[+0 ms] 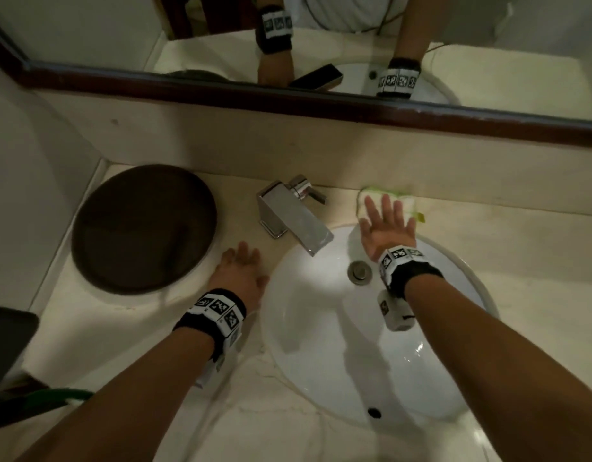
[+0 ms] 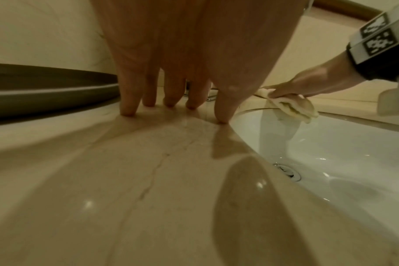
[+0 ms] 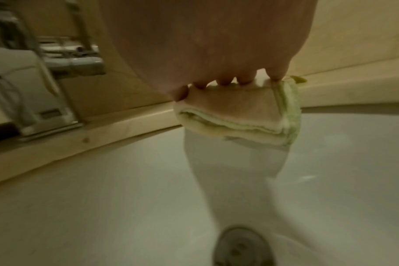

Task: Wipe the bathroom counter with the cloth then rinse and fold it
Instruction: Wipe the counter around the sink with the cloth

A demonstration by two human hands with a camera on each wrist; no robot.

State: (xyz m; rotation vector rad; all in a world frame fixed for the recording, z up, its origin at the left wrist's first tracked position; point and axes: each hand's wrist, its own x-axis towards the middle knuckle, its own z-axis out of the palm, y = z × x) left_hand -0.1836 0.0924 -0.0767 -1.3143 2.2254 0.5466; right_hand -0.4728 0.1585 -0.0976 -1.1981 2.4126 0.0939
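A dark round plate (image 1: 143, 228) lies on the table (image 1: 288, 411) at the left. The left hand (image 1: 241, 271) rests flat there with straight fingers. Past the faucet (image 1: 288, 211), the right hand (image 1: 386, 225) presses spread fingers on the folded cloth (image 3: 239, 117), which lies on the sink (image 1: 321, 345) back rim.

The left hand (image 2: 194, 54) rests on the counter (image 2: 103, 180), fingertips (image 2: 128, 112) spread and touching it beside the sink (image 2: 342, 153). Across the sink, the right hand (image 2: 307, 86) presses flat on the cloth (image 2: 294, 107), which overhangs the sink rim
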